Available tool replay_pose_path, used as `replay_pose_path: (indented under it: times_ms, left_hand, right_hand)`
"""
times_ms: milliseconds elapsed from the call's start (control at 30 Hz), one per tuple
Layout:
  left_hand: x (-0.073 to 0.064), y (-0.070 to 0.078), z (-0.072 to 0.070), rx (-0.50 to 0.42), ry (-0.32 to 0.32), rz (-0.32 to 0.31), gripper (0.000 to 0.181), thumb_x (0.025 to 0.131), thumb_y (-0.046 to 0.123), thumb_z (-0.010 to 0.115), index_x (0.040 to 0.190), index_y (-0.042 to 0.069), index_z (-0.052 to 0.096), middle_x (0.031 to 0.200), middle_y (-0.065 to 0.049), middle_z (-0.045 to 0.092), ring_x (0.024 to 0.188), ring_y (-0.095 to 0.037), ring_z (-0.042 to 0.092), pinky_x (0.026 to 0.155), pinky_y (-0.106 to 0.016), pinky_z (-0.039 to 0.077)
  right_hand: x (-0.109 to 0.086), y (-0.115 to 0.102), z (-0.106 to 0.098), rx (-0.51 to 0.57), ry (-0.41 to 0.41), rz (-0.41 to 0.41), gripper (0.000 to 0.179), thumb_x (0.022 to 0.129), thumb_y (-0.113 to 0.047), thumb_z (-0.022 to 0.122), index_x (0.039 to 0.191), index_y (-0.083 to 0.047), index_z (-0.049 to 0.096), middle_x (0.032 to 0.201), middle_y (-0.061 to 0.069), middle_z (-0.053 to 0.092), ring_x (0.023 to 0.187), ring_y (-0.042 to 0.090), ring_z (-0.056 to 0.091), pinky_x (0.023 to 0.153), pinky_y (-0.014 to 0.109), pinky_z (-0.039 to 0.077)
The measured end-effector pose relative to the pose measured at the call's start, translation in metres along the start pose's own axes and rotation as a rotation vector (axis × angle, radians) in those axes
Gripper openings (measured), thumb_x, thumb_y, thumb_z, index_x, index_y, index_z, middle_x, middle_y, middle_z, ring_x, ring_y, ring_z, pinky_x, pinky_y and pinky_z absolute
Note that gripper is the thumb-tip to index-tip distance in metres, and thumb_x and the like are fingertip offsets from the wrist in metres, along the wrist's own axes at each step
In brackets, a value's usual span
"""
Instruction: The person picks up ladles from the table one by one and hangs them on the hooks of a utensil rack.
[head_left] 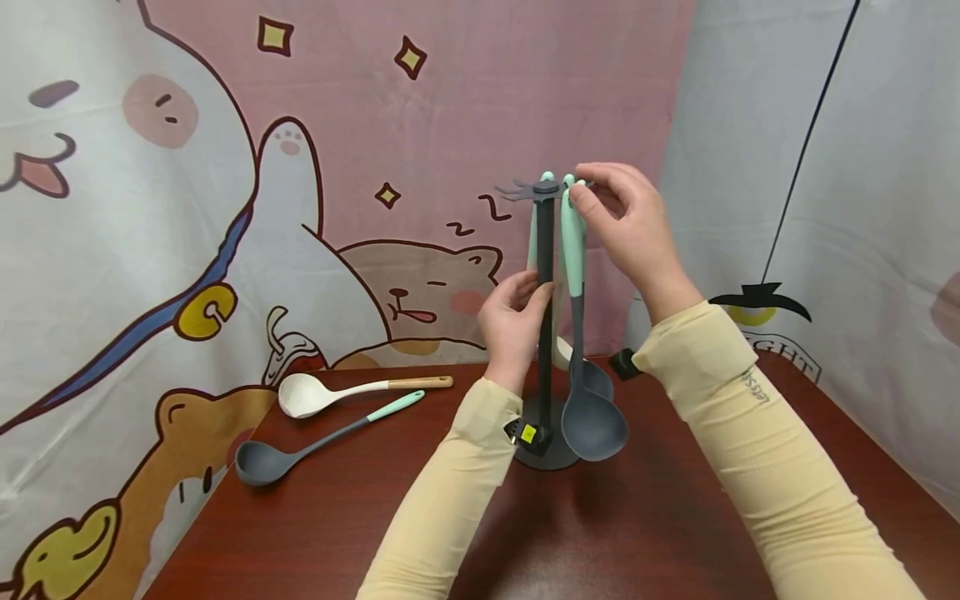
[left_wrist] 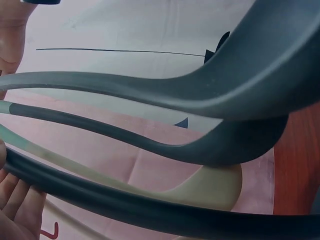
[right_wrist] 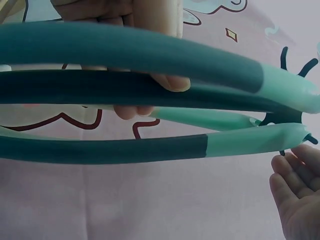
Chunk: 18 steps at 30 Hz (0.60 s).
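A dark utensil stand (head_left: 545, 358) with a round base and hooked top stands upright on the table. My left hand (head_left: 513, 325) grips its pole between thumb and fingers, around the middle. A grey ladle (head_left: 595, 425) with a mint-green handle hangs on the right side. Behind it are another dark grey utensil (left_wrist: 250, 142) and a cream one (left_wrist: 222, 185), partly hidden. Beside the hooks and handle tops is my right hand (head_left: 630, 221). In the right wrist view its loosely bent fingers (right_wrist: 287, 187) lie close to a hook tip, with no handle between them.
On the left of the reddish-brown table (head_left: 337, 533) lie a white ladle (head_left: 303, 396) with a wooden handle and a grey ladle (head_left: 262, 464) with a mint handle. A cartoon-printed cloth (head_left: 465, 108) hangs behind the table.
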<state>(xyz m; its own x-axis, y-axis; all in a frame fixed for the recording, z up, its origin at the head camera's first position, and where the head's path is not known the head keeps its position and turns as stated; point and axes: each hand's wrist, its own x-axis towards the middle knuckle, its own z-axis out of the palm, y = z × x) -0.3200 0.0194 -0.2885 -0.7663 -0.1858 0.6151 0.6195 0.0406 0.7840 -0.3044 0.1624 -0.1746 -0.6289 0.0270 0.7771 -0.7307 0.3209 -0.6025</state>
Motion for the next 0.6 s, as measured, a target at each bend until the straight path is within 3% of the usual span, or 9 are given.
replay_pose_path:
  times_ms: [233,600]
  left_hand:
    - [-0.004,-0.002,-0.006,0.010,-0.007,-0.009,0.021,0.090,0.016,0.075,0.109,0.008,0.075,0.100,-0.001,0.075,0.086,-0.010,0.069,0.076,-0.029,0.055]
    - [-0.007,-0.009,-0.018,-0.039,-0.030,0.009,0.017,0.091,0.013,0.073,0.106,0.005,0.075,0.100,-0.002,0.075,0.085,-0.013,0.070,0.072,-0.029,0.057]
  right_hand:
    - [-0.004,-0.001,0.005,-0.007,0.064,-0.051,0.031,0.093,-0.014,0.068,0.120,0.001,0.069,0.114,0.008,0.062,0.097,0.009,0.060,0.089,0.023,0.049]
    - [-0.006,-0.002,0.008,-0.023,0.110,-0.030,0.029,0.092,-0.020,0.071,0.115,-0.002,0.072,0.104,-0.002,0.061,0.092,0.010,0.062,0.085,0.021,0.049]
